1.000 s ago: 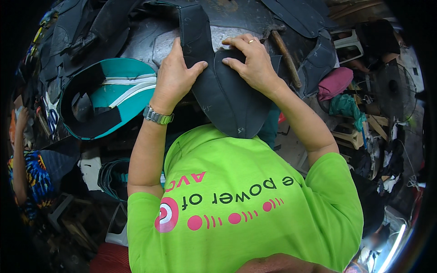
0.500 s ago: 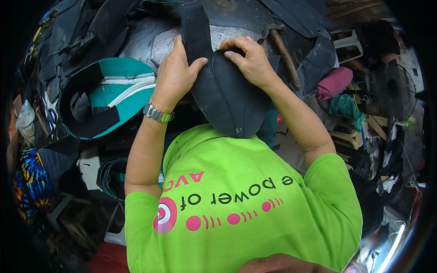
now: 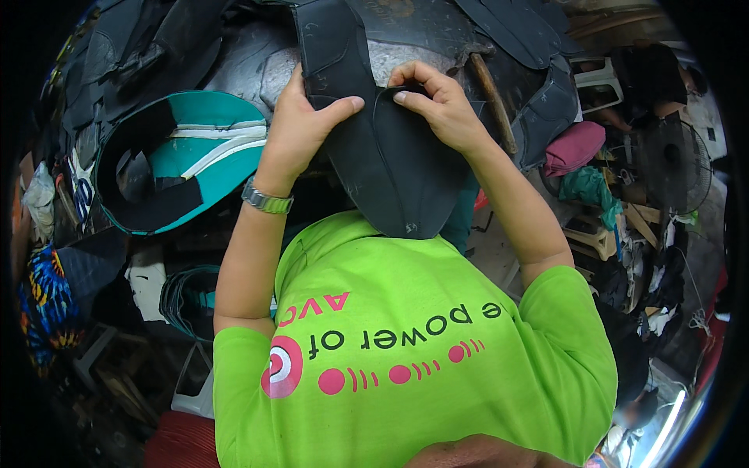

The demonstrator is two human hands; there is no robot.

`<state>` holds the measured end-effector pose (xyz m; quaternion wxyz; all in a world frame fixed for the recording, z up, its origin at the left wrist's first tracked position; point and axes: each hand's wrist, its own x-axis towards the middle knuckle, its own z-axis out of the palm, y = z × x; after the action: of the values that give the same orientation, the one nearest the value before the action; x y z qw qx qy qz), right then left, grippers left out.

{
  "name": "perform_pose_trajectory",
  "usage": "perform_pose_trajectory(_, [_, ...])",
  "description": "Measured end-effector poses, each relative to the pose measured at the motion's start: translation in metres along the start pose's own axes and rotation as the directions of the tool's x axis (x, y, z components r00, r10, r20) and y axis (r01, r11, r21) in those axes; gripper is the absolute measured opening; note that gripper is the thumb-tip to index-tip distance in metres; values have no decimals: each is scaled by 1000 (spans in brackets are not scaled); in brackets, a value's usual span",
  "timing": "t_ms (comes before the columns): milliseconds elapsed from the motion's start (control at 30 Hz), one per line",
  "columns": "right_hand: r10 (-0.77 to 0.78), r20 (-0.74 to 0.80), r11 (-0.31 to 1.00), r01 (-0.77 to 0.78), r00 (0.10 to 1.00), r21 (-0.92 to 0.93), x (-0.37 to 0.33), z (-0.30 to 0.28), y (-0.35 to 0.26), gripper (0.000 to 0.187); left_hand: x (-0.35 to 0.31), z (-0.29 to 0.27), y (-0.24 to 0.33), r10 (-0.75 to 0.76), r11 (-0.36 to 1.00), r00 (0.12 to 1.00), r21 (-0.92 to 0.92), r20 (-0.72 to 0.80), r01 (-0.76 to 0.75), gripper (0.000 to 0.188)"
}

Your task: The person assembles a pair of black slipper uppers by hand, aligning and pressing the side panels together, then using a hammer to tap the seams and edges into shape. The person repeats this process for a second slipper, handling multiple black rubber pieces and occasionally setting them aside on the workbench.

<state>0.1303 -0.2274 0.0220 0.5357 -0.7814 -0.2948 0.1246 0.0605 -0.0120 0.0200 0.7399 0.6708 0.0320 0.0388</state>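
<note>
A black stitched piece [image 3: 413, 168], shaped like a shoe or boot upper, hangs between my hands with its pointed end against my green shirt. A seam runs down its middle. My left hand [image 3: 308, 132] grips its long panel at the left, thumb lying across the front and fingers hidden behind. At the top edge of the rounded part, my right hand [image 3: 441, 109] pinches the rim between thumb and bent fingers. Left of my left wrist lies a larger teal-lined black piece [image 3: 214, 117] with white strips.
Beyond my hands is a dark work surface with a worn grey slab [image 3: 406, 58]. A wooden stick [image 3: 494, 105] lies to the right, beside more black pieces [image 3: 538, 109]. Scissors [image 3: 82, 191] rest at far left. A fan [image 3: 675, 164] and plastic stools stand at right.
The long panel has turned, showing more of its stitched face at the top. My right hand has shifted slightly right along with the rim. Both hands keep their hold.
</note>
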Motion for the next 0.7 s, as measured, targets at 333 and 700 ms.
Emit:
perform_pose_trajectory(333, [3, 83, 915, -37, 997, 403, -16, -11, -18, 17, -14, 8, 20, -318, 866, 940, -367, 123, 341, 33])
perform_pose_trajectory(700, [-70, 299, 742, -151, 952, 654, 0, -30, -2, 15, -6, 15, 26, -307, 879, 926, -307, 221, 365, 28])
